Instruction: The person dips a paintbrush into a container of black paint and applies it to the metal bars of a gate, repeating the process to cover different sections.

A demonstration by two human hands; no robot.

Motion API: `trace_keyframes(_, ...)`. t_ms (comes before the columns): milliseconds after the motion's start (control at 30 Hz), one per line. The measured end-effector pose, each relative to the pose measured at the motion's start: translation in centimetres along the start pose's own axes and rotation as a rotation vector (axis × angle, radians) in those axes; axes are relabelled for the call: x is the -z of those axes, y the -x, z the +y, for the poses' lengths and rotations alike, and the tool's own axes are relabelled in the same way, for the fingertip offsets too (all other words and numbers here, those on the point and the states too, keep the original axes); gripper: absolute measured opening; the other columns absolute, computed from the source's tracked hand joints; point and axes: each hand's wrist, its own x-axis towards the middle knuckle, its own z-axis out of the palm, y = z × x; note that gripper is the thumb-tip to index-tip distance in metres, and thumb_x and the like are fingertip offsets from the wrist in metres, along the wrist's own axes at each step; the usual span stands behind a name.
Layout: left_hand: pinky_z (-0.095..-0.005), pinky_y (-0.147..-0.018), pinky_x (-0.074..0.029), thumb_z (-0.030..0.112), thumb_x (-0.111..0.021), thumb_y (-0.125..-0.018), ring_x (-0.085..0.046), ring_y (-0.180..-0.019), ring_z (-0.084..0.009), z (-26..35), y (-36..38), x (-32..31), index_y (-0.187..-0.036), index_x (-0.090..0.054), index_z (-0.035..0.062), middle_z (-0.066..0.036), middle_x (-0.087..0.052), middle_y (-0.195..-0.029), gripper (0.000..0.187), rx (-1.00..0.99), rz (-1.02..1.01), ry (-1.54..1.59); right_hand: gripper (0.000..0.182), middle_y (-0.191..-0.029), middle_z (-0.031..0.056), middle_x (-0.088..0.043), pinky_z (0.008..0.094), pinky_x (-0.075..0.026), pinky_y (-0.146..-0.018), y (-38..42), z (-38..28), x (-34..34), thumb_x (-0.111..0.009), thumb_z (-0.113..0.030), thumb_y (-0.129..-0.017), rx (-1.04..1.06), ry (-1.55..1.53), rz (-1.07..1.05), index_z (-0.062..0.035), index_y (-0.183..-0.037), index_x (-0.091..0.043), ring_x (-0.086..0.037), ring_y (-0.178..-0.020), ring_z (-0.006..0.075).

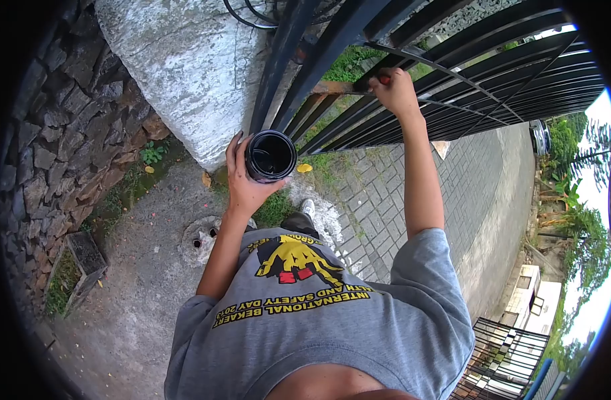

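My left hand (247,187) is wrapped round a can of black paint (271,156), its open top facing up and dark paint inside. My right hand (397,95) reaches out to the metal gate (465,83), fingers closed on what looks like a paintbrush (384,79). Only a red bit of its handle shows; the bristles are hidden. Beside these fingers runs a crossbar (333,87), rusty brown at its left part and black nearer the hand.
A white-splashed concrete post (185,73) stands at the upper left, near a stone wall (59,140). Dark upright bars (285,67) rise close beyond the can. Paving (385,180) lies under the gate. A planter box (85,257) sits at the left.
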Motion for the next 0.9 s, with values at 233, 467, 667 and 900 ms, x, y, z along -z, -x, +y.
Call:
trace_keyframes(233,-0.0519,-0.114,-0.046,0.036,-0.102,-0.055,-0.047,-0.140,-0.0405,0.2,0.0,0.1,-0.146,-0.048,0.0058,-0.021,-0.041,-0.153,0.110,0.017,-0.001,0.006,0.024,-0.077,0.0249,-0.068,0.0479,-0.055,-0.075,1.4,1.5,-1.8,-0.077,-0.019,-0.082,0.041,-0.010,0.048,0.0027,-0.093,-0.075,-0.069,-0.078,0.0436)
trace_keyframes(467,-0.0524,-0.114,-0.045,0.038,-0.102,-0.054,-0.047,-0.140,-0.0407,0.3,0.1,-0.4,-0.146,-0.048,0.0056,-0.022,-0.041,-0.152,0.111,-0.006,-0.008,0.009,0.024,-0.074,0.0253,-0.067,0.0493,-0.055,-0.073,1.1,0.9,-2.1,-0.074,-0.020,-0.084,-0.002,-0.060,0.083,0.0026,-0.092,-0.074,-0.068,-0.076,0.0460)
trace_keyframes(667,-0.0521,-0.114,-0.046,0.039,-0.102,-0.054,-0.047,-0.140,-0.0406,0.4,0.3,-0.5,-0.147,-0.048,0.0058,-0.021,-0.041,-0.152,0.112,-0.011,-0.013,0.014,0.024,-0.075,0.0250,-0.067,0.0481,-0.055,-0.073,1.8,2.5,-1.9,-0.072,-0.019,-0.085,0.003,-0.063,0.069,0.0005,-0.098,-0.076,-0.069,-0.076,0.0447)
trace_keyframes(900,-0.0516,-0.112,-0.048,0.039,-0.102,-0.054,-0.049,-0.138,-0.0402,0.8,0.7,-0.2,-0.146,-0.049,0.0056,-0.021,-0.041,-0.152,0.111,-0.006,-0.022,-0.015,0.024,-0.071,0.0255,-0.063,0.0496,-0.053,-0.070,1.2,2.5,-2.9,-0.073,-0.020,-0.085,0.037,-0.070,0.165,0.0022,-0.081,-0.065,-0.065,-0.074,0.0469)
